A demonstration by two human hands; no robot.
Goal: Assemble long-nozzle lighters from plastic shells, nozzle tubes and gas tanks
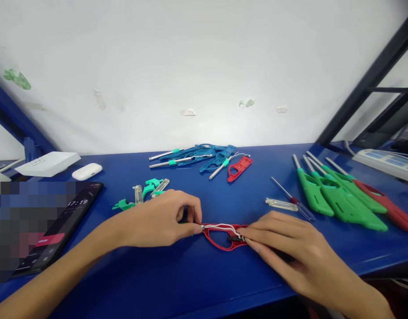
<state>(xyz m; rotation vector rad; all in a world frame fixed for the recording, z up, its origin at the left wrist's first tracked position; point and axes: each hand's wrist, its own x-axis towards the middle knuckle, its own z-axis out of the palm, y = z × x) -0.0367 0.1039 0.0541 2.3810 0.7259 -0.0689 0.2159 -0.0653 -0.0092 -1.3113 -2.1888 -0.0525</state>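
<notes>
A red lighter casing half (220, 246) lies flat on the blue table between my hands, with white wires (220, 226) running along its upper edge to a small black part (235, 239). My left hand (164, 219) pinches thumb and fingers at the casing's left end, where a small silvery bit shows. My right hand (287, 246) has its fingers closed over the casing's right end and the wire ends, hiding that part. Beyond my left hand sit green plastic pieces (124, 204) and a clear fuel tank (138, 194).
Blue casing halves (217, 160), metal tubes (180, 160) and another red casing half (240, 167) lie near the wall. At right are a screwdriver (295, 201), a clear tank (281, 204), several green lighters (340, 199) and a red one (386, 206). A phone (71, 221) and white earbud case (87, 171) lie left.
</notes>
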